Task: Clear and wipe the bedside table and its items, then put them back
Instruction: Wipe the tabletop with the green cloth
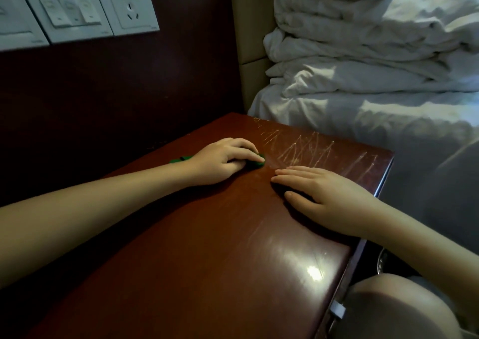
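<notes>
The bedside table (pixel 207 235) has a glossy reddish-brown top with pale scratches near its far right corner. My left hand (pixel 223 159) lies on a small green cloth (pixel 178 160) in the far middle of the top, fingers curled over it; most of the cloth is hidden under the hand. My right hand (pixel 324 196) rests flat on the tabletop to the right, fingers straight and pointing left, holding nothing. No other items stand on the top.
A bed with a crumpled white duvet (pixel 363 53) lies right of the table. A dark wooden wall panel carries white switches and a socket (pixel 77 6) at upper left. My knee (pixel 401 307) shows at lower right by the table's front.
</notes>
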### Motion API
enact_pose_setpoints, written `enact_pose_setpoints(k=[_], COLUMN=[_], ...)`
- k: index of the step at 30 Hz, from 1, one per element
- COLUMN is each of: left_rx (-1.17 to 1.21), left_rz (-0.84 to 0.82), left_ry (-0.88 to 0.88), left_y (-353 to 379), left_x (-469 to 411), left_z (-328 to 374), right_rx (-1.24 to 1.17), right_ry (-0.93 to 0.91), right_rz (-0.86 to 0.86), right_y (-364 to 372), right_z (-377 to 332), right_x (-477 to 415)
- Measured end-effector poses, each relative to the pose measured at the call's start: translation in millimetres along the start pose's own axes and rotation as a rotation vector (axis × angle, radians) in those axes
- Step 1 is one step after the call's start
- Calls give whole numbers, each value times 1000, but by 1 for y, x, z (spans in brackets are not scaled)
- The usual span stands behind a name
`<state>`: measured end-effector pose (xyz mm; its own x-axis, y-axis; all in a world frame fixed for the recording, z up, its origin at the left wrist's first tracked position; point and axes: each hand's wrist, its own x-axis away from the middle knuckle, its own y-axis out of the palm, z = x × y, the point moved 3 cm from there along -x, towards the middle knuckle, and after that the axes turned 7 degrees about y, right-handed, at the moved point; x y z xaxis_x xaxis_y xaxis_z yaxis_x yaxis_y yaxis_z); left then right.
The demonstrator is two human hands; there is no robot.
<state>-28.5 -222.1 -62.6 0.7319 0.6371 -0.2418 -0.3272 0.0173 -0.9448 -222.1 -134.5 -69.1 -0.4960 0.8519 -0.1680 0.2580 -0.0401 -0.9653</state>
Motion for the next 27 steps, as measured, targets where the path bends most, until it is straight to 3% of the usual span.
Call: enact_pose_setpoints(k=[10,16,27], left_rx=[50,4,-119], left_rz=[14,106,119], left_ry=[-26,-222,-475], left_y=[-2,-5,-2], left_x=[-15,-47,-112], left_z=[-26,-67,-122], right_rx=[-17,-23,-43], right_ry=[30,24,11], right_rz=[-47,-37,6], right_y=[0,2,2], right_z=[4,5,4], right_x=[5,4,2])
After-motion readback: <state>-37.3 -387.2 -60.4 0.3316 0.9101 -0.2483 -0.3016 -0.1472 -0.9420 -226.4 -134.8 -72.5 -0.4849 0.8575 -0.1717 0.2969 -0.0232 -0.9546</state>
